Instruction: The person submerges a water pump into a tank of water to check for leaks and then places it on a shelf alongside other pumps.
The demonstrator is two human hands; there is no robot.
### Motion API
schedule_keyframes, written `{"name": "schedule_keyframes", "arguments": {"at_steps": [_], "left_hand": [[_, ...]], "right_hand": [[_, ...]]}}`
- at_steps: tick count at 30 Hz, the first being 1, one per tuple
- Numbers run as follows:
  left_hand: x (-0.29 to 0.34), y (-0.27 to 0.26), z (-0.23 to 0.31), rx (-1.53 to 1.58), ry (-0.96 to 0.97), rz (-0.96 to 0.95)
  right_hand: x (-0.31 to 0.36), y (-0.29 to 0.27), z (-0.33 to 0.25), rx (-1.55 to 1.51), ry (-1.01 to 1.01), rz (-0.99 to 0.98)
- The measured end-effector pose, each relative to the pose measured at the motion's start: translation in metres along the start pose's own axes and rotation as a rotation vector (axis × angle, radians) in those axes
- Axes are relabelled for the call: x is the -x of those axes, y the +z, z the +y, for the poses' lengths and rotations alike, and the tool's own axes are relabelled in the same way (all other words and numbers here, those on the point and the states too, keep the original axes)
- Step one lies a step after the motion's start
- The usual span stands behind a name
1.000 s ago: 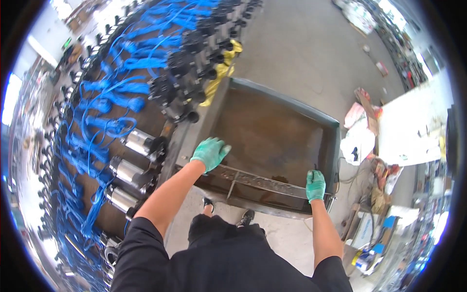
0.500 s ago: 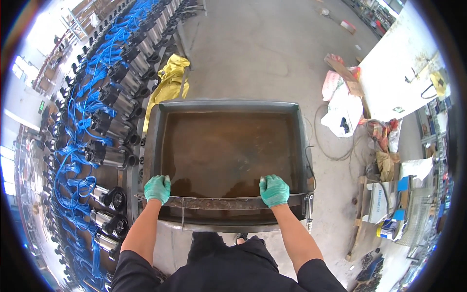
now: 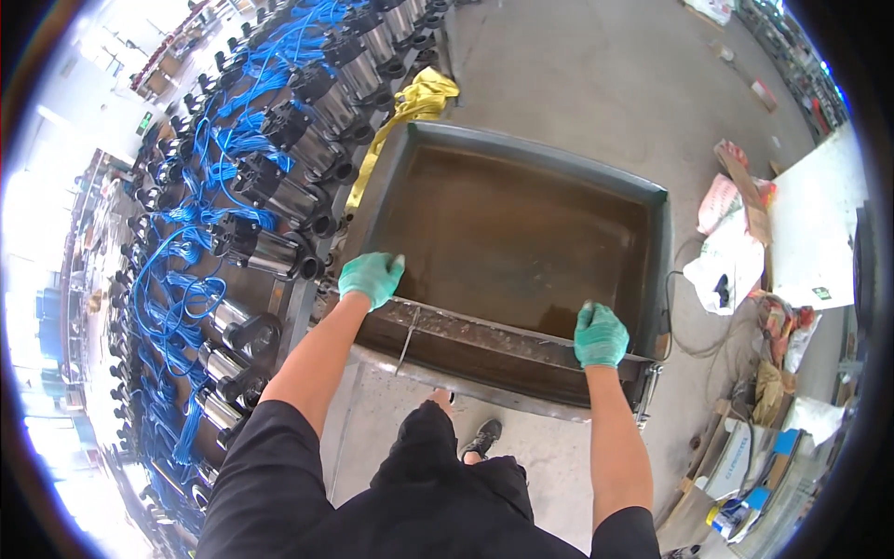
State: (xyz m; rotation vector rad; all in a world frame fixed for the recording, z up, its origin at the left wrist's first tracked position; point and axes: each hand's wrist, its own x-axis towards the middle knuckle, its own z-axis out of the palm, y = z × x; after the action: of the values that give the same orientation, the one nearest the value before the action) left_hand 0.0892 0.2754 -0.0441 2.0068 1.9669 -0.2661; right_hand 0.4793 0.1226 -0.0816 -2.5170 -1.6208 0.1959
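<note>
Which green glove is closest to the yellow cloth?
The one on the left hand, at the same side of the tray as the yellow cloth. The right hand is farther off, toward the opposite side.

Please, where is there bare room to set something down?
Grey concrete floor lies bare beyond the rectangular grey metal tank, between the yellow cloth and white plastic bag. Crowded: the left, with silver cylindrical machines and blue cables.

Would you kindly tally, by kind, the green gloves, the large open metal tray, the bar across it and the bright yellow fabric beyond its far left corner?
Green gloves: 2
Metal tray: 1
Crossbar: 1
Yellow fabric: 1
Total: 5
</note>
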Motion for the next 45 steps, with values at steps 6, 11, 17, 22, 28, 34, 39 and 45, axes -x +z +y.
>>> {"name": "schedule_keyframes", "arguments": {"at_steps": [6,11,17,22,28,34,39,45], "left_hand": [[-0.043,-0.024,0.024,0.021,-0.008,-0.058],[-0.088,-0.039,0.039,0.04,0.012,-0.043],[-0.143,-0.05,0.061,0.054,0.03,-0.052],[-0.178,-0.057,0.071,0.048,0.026,-0.053],[-0.202,-0.061,0.082,0.038,0.054,-0.098],[-0.21,-0.074,0.093,0.065,0.089,-0.139],[-0.22,-0.079,0.101,0.093,0.061,-0.172],[-0.226,-0.085,0.103,0.099,0.092,-0.127]], "right_hand": [[-0.053,-0.01,-0.009,0.041,0.069,-0.027],[-0.104,-0.011,-0.013,0.044,0.072,0.02],[-0.166,-0.009,-0.01,0.029,0.094,0.066],[-0.202,-0.009,-0.012,0.02,0.091,0.098],[-0.226,-0.009,-0.006,0.037,0.108,0.087],[-0.244,-0.006,0.001,0.043,0.128,0.086],[-0.257,-0.01,0.0,0.027,0.128,0.076],[-0.26,-0.008,-0.001,-0.009,0.084,0.092]]}}
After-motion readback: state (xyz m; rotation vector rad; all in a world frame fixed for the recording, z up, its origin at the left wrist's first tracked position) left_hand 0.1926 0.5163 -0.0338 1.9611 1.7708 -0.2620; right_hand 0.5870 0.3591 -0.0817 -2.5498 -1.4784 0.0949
